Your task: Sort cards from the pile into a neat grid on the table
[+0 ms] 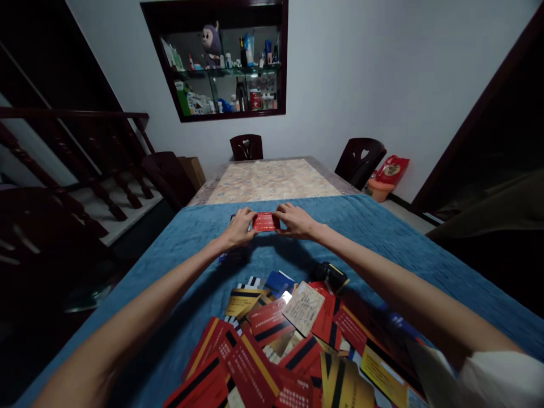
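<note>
Both arms reach far forward over a blue cloth (178, 249) that covers the near part of a table. My left hand (240, 226) and my right hand (297, 221) pinch the two ends of one red card (266, 221) and hold it just above the cloth. The fingers of both hands are closed on the card's edges. Close to me lies a loose heap of cards (289, 345), mostly red with black stripes, some gold, blue and beige. A small dark object (334, 273) lies at the heap's far right edge.
Beyond the cloth the table's patterned top (272, 178) shows, with dark chairs (360, 158) round it. A wall niche with bottles and a plush toy (211, 42) is ahead. A stair railing (85, 147) runs on the left. A red bag (393, 169) stands at the right wall.
</note>
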### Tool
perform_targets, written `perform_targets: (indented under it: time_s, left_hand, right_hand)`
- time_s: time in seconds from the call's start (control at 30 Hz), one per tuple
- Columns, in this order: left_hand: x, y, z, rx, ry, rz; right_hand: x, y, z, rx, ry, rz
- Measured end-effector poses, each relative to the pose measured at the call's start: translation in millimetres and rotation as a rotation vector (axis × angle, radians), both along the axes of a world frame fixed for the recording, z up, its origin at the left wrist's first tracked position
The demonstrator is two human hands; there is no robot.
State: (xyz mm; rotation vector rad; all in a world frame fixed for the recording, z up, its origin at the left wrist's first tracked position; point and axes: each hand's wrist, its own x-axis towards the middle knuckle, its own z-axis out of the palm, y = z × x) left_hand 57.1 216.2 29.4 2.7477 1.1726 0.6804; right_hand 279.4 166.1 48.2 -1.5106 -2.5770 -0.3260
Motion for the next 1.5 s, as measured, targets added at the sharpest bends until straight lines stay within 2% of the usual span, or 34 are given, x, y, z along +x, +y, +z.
perform_targets:
  time_s: [0.2, 0.33, 0.7, 1.13, 1.5]
  left_hand:
    - [6.8, 32.3, 5.2, -0.009, 0.114, 0.067]
    - [12.8, 53.8, 3.5, -0.027, 0.169, 0.128]
    - [23.8, 94.2, -11.6, -0.092, 0.263, 0.18]
    - [32.3, 103.8, -16.0, -0.204, 0.419, 0.214]
    - [32.1, 101.2, -16.6, -0.162, 0.455, 0.193]
  right_hand:
    - [-4.0, 32.9, -0.1, -0.041, 0.061, -0.013]
    - [-4.0, 54.6, -4.2, -0.077, 0.086, -0.039]
    - [-4.8, 102.8, -31.9, -0.152, 0.077, -0.077]
    - [-6.2, 121.8, -44.6, -0.228, 0.033, -0.078]
    - [-4.8, 124.5, -49.7, -0.232, 0.045, -0.084]
